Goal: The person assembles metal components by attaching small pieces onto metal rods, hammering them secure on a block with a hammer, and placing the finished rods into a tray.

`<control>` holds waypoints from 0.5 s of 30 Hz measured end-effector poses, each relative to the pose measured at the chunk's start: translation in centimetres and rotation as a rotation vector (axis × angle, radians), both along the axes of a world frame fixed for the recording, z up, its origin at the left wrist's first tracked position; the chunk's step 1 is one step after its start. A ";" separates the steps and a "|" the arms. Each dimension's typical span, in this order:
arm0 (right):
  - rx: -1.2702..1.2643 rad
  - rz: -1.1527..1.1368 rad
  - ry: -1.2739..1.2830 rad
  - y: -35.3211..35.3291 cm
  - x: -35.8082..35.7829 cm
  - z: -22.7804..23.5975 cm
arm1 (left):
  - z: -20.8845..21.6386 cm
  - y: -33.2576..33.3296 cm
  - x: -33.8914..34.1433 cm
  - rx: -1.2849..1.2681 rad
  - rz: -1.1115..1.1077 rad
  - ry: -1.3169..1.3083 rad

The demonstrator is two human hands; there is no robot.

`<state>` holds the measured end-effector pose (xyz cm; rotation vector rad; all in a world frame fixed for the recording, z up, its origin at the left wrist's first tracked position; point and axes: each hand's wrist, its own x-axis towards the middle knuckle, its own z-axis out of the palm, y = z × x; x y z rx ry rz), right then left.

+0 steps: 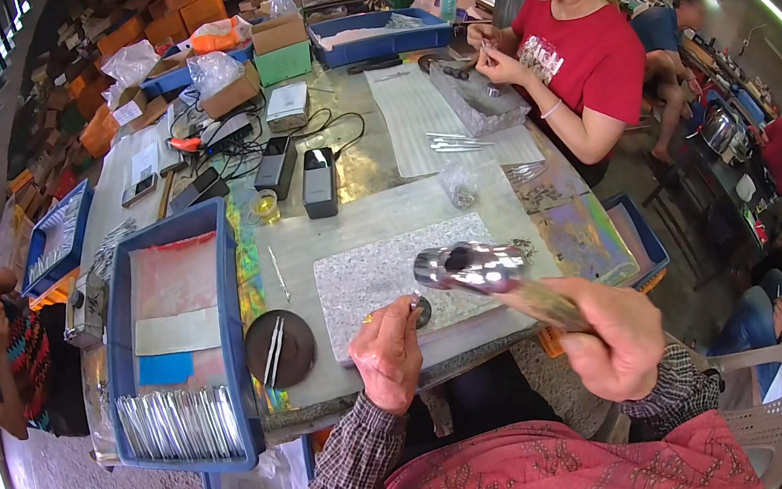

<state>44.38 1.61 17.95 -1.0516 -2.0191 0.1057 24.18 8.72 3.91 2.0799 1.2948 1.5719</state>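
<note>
My right hand (612, 338) is wrapped round the wooden handle of a hammer (481, 269). The hammer's shiny metal head hangs over a speckled stone slab (360, 274). At the slab's front edge my left hand (387, 354) pinches a small metal piece, mostly hidden by the fingertips. Right beside those fingertips is a small dark round piece (422, 313). Tiny dark metal bits (523, 247) lie near the slab's right corner. Left of my left hand, two thin metal tools (275, 353) rest on a brown round disc (296, 363). Another slim metal tool (279, 273) lies behind them.
A blue tray (229, 269) with many thin metal pieces stands on the left. Power banks (319, 184) and cables sit farther back, near a clear bag (459, 184). Across the table, a person in red (584, 44) handles something small. A plastic chair (780, 379) is at my right.
</note>
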 end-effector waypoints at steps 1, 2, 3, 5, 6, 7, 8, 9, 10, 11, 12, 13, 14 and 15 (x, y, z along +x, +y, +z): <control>-0.069 -0.005 -0.102 0.5 -0.1 -0.5 | -0.2 0.1 0.0 0.006 -0.002 -0.001; -0.138 -0.011 -0.205 1.1 -0.1 -1.1 | -0.6 0.3 0.0 0.021 -0.005 -0.024; -0.164 0.001 -0.153 1.2 0.0 -1.4 | -0.7 0.4 0.1 0.036 -0.008 -0.047; -0.145 0.013 -0.066 0.8 0.1 -1.1 | -0.7 0.5 0.0 0.031 -0.011 -0.040; -0.134 0.025 0.022 0.5 0.1 -1.0 | -0.8 0.3 0.0 0.019 -0.012 -0.032; -0.187 0.017 -0.009 0.5 0.3 -0.6 | -0.5 0.4 0.0 0.021 -0.022 -0.025; -0.185 0.016 -0.008 0.4 0.3 -0.8 | -0.7 0.4 -0.1 0.024 -0.024 -0.024; -0.186 0.014 -0.007 0.3 0.3 -1.2 | -0.9 0.2 -0.2 0.034 -0.026 -0.025; -0.187 0.015 -0.008 0.2 0.3 -1.4 | -1.1 0.1 -0.2 0.045 -0.026 -0.027; -0.180 0.005 0.017 0.0 0.3 -1.3 | -1.0 0.2 -0.2 0.046 -0.026 -0.027; -0.180 0.006 0.017 0.1 0.3 -1.2 | -0.8 0.3 -0.2 0.028 -0.032 -0.025; -0.178 0.007 0.001 0.2 0.3 -1.1 | -0.7 0.3 -0.2 0.011 -0.041 -0.021; -0.177 0.008 -0.016 0.2 0.3 -1.1 | -0.7 0.2 -0.2 0.011 -0.043 -0.019; -0.177 0.006 -0.013 0.1 0.3 -1.2 | -0.7 0.1 -0.2 0.006 -0.040 -0.033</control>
